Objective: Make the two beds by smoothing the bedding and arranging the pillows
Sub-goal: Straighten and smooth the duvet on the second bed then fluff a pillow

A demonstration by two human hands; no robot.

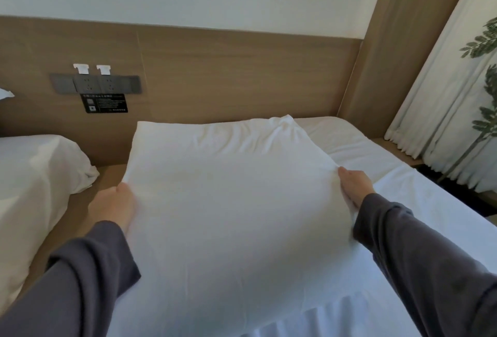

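- Here, a white pillow [228,188] sits over the head end of the right-hand bed [403,183], its far edge close to the wooden headboard [242,73]; the cover is creased toward the far right corner; whether its full weight rests on the sheet is unclear.
- The left hand [114,207] grips the pillow's near left corner; the thumb lies on top, and the rest of the hand is tucked out of sight under the cloth.
- The right hand [355,186] holds the pillow's right edge, its fingers [347,175] clamped into the fabric, which puckers there.
- Both arms wear dark grey sleeves [94,269].
- The bed's white sheet shows to the right of the pillow.
- To the left, across a wooden ledge [78,202], a second white pillow [40,175] lies on the neighbouring bed.
- On the headboard above that ledge sits a grey socket panel [96,84]; a black printed card [106,103] hangs just beneath it, its text too small to read.
- At the right, a pale curtain [443,100] with a green leaf print hangs beside the bed.
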